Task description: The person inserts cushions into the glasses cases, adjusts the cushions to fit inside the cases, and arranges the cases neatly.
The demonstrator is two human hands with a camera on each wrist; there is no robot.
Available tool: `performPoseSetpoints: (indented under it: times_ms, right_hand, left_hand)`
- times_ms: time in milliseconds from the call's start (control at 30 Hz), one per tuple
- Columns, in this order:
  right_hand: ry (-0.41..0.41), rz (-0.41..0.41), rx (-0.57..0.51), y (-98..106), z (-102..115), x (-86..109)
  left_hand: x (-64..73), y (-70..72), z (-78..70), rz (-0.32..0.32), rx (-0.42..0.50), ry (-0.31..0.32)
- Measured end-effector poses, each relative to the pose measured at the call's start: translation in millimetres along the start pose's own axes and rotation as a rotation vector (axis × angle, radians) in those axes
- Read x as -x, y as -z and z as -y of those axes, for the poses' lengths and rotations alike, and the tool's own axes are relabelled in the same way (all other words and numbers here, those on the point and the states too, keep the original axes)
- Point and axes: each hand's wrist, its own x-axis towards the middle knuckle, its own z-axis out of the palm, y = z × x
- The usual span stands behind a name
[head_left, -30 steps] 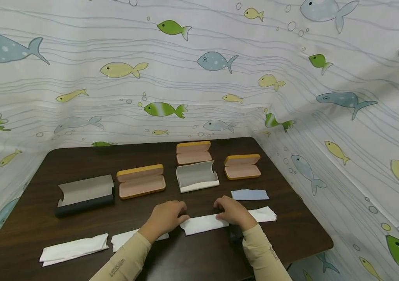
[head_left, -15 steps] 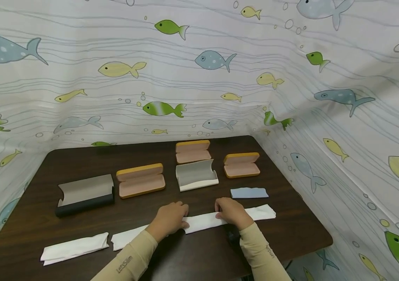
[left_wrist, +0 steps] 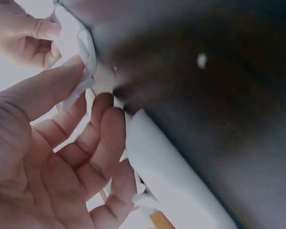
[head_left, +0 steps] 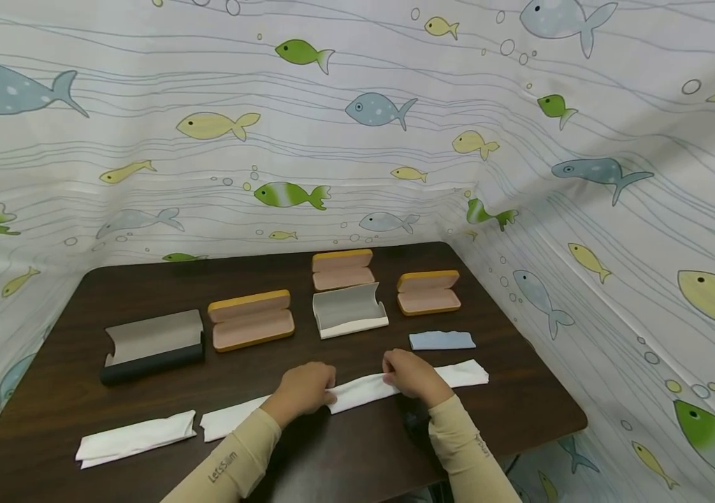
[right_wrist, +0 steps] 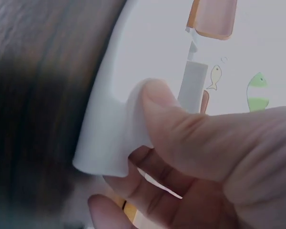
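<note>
A folded white cloth (head_left: 360, 392) lies across the front of the dark table. In the head view, my left hand (head_left: 303, 391) pinches its left end between thumb and fingers. Farther right, my right hand (head_left: 416, 377) grips the cloth, its thumb (right_wrist: 159, 93) laid over the fabric in the right wrist view. The left wrist view has the cloth (left_wrist: 76, 36) stretched between both hands. White fabric (head_left: 464, 373) also shows beyond my right hand; whether it is the same piece is hidden. Under my left forearm lies another folded white cloth (head_left: 231, 418).
A third white cloth (head_left: 137, 438) lies at left, a light blue cloth (head_left: 442, 340) at right. Behind stand open glasses cases: a black one (head_left: 154, 344), a white one (head_left: 351, 312), and yellow ones (head_left: 251, 321) (head_left: 343, 270) (head_left: 429, 293). Fish-print sheeting (head_left: 307, 154) surrounds the table (head_left: 143, 286).
My left hand has shifted slightly right and taken hold of the cloth's left end. The right hand has stayed nearly in place on the cloth. The head view has turned a little.
</note>
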Motion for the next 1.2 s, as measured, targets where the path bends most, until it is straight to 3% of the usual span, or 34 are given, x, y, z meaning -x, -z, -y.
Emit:
performPoseSetpoints:
  times_ms: [133, 533, 767, 867, 967, 1100, 1200]
  right_hand:
    - [0.001, -0.007, -0.036, 1, -1, 2.9]
    - [0.049, 0.041, -0.056, -3, -3, 0.7]
    - [0.064, 0.035, -0.044, 3, -2, -4.5]
    - [0.085, 0.040, -0.071, 8, -4, -9.2]
    - [0.103, 0.053, -0.129, 14, -7, -14.1]
    - [0.098, 0.101, -0.279, 24, -12, -22.4]
    - [0.067, 0.139, -0.431, 30, -16, -30.2]
  left_hand:
    - [4.2, 3.4, 3.0, 0.013, 0.073, -0.015]
    - [4.9, -2.1, 13.1, 0.006, 0.132, -0.052]
    - [1.7, 2.8, 21.7, 0.044, 0.274, -0.080]
    - [-1.7, 8.0, 27.4, 0.067, 0.369, -0.073]
    - [-4.2, 13.6, 32.0, 0.111, 0.559, -0.002]
    - [-8.3, 17.4, 37.8, 0.127, 0.821, 0.100]
    - [-11.8, 19.8, 42.0, 0.100, 0.923, 0.140]
